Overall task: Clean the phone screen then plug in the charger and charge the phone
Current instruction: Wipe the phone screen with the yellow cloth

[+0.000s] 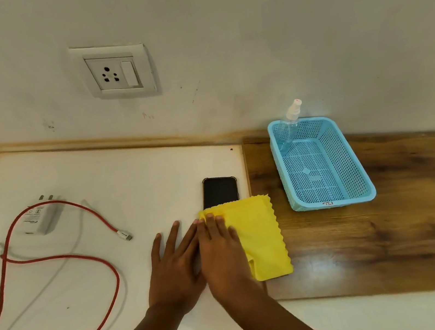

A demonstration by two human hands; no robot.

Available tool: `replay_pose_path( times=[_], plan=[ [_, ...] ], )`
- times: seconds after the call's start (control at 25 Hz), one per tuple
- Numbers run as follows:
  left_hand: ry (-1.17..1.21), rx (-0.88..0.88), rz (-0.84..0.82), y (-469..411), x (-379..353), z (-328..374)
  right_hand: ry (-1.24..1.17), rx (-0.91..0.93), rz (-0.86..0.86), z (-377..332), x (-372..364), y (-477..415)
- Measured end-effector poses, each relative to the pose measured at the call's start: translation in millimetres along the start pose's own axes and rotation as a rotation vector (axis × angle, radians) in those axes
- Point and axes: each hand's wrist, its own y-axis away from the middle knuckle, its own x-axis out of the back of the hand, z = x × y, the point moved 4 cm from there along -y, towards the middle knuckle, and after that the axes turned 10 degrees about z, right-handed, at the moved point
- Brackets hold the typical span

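Observation:
A black phone lies face up on the white table top, its near half hidden under a yellow cloth. My right hand lies flat on the cloth's left part, pressing it onto the phone. Beside it, my left hand rests flat on the table with fingers spread, against the phone's left edge. A white charger adapter lies at the left, its red cable looping across the table to a free plug end. The wall socket sits above.
A blue plastic basket stands on the wooden surface at the right, holding a clear spray bottle leaning in its far left corner. A thin white cable lies under the red one. The table's front edge is close to me.

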Motion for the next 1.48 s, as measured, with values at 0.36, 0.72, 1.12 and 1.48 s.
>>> replay_pose_path(
  times=[0.36, 0.72, 1.12, 1.48],
  plan=[
    [-0.005, 0.066, -0.019, -0.8, -0.3, -1.0, -0.001, -0.036, -0.067, 18.6, 3.9, 32.5],
    [0.006, 0.082, -0.019, -1.7, 0.3, -1.2, -0.044, 0.214, 0.089, 44.8, 29.8, 54.3],
    [-0.016, 0.082, -0.043, -3.2, -4.9, -3.5, -0.476, -0.373, 0.027, 35.1, 33.1, 82.3],
    [0.02, 0.075, -0.309, -11.4, 31.6, 11.3, -1.213, -0.447, 0.073, 62.8, 136.3, 102.0]
  ],
)
